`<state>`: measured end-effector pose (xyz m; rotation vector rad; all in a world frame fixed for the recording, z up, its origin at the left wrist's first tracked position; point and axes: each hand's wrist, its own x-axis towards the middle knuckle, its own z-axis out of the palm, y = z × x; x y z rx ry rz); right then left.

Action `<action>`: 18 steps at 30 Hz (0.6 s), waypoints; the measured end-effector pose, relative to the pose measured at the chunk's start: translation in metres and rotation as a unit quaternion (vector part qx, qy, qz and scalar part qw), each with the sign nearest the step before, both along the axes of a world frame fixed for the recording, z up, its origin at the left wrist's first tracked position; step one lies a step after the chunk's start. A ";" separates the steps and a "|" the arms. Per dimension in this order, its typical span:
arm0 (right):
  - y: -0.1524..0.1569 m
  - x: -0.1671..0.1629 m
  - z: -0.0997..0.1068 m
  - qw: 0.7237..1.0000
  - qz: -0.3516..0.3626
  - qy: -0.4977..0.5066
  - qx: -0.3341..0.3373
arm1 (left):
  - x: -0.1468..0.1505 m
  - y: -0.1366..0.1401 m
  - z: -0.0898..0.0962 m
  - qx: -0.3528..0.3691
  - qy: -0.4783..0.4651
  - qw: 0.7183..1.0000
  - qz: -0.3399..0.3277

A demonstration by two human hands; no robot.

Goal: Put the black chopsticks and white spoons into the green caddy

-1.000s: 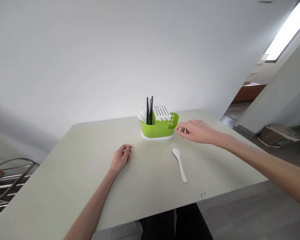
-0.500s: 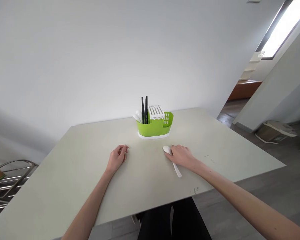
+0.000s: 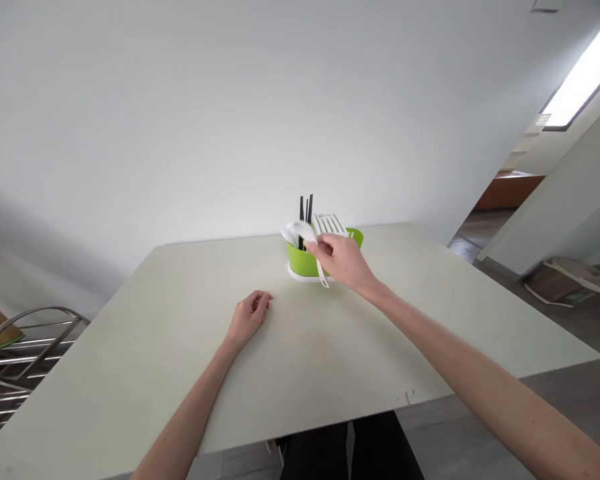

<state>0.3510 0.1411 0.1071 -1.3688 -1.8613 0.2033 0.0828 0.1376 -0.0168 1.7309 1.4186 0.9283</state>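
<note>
My right hand (image 3: 343, 259) is closed on a white spoon (image 3: 306, 232), raised above the table with its bowl up and to the left and its handle hanging below my fingers. It is in front of the green cutlery caddy (image 3: 301, 263) and hides part of it. Black chopsticks (image 3: 301, 208) and white spoons (image 3: 287, 236) stand in the caddy's left compartment. A slotted white rack (image 3: 330, 223) sits over its middle. My left hand (image 3: 249, 316) rests on the table, fingers loosely curled, with nothing visible in them.
The pale table (image 3: 180, 313) stands against a white wall (image 3: 230, 120). To the left is a metal rack (image 3: 25, 353). A lidded bin (image 3: 565, 281) stands on the floor at the right.
My right hand has lifted the spoon off the table and carried it forward to the caddy. My left hand stays resting on the table. The camera view has shifted slightly.
</note>
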 end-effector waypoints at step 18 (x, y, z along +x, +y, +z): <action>0.053 -0.042 0.014 0.927 -0.110 -0.353 -0.058 | 0.001 -0.001 -0.003 0.025 0.038 0.999 -0.008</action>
